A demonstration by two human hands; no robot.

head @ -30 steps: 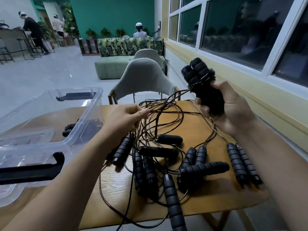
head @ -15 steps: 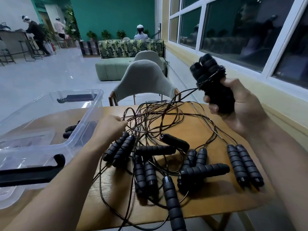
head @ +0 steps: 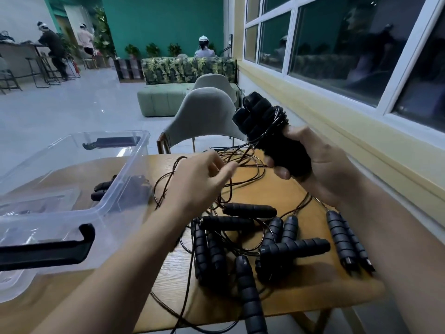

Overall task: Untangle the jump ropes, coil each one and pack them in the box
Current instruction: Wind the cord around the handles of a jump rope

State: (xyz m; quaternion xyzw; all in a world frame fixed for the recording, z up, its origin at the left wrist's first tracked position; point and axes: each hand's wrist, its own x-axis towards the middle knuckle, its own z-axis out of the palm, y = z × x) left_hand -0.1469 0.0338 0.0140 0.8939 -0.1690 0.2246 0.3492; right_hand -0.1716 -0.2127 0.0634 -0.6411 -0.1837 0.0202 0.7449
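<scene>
Teal back wall point(head: 163, 22); pale glossy floor point(head: 60, 116); white-framed windows point(head: 337, 39) at right, dark outside, room reflected in glass; yellow wall point(head: 342, 136) beneath; two grey chairs point(head: 204, 114) behind wooden table point(head: 284, 189); green ottoman point(head: 161, 100), leaf-print sofa point(head: 187, 68), potted plants point(head: 151, 49) beyond; bar stools point(head: 41, 71) far left, by counter point(head: 16, 48).

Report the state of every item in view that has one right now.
Rope pile, tangled on the table.
Handle bundle, cord-wrapped, cord trailing to the pile.
Right hand, grips the handle bundle, raised above the table.
Left hand, at the pile's cords; grip blurred.
Clear box, open, handles inside.
</scene>
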